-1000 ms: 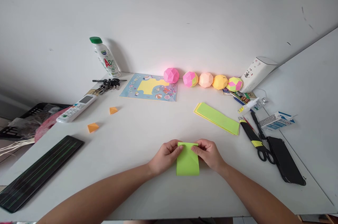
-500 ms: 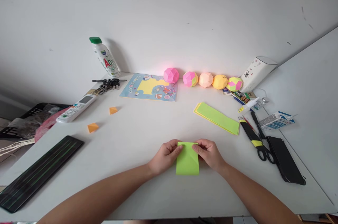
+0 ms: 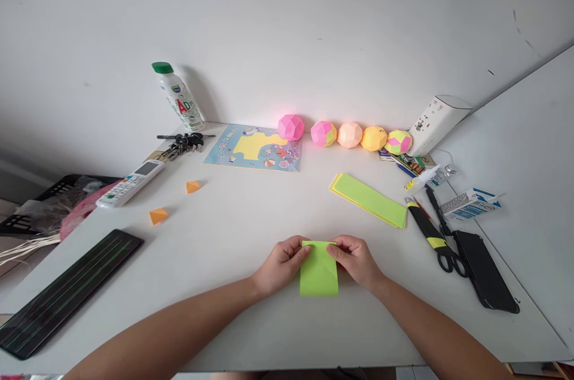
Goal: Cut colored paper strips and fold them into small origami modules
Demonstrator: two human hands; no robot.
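A bright green strip of paper (image 3: 318,273), bent over on itself, is held between my two hands near the front of the table. My left hand (image 3: 282,263) pinches its upper left corner, thumb on top and fingers behind. At the upper right corner, my right hand (image 3: 356,259) grips the paper the same way. The lower end of the paper curves toward me. Beyond my right hand lies a stack of green and yellow paper strips (image 3: 370,199). Two small folded orange paper pieces (image 3: 158,216) rest to the left.
Several faceted paper balls (image 3: 291,128) line the wall beside a blue printed sheet (image 3: 219,153). Scissors (image 3: 451,260), a utility knife (image 3: 424,221), a black phone (image 3: 484,272) and a glue bottle (image 3: 421,178) lie right. A bottle (image 3: 179,99), remote (image 3: 130,184) and dark panel (image 3: 67,293) occupy the left.
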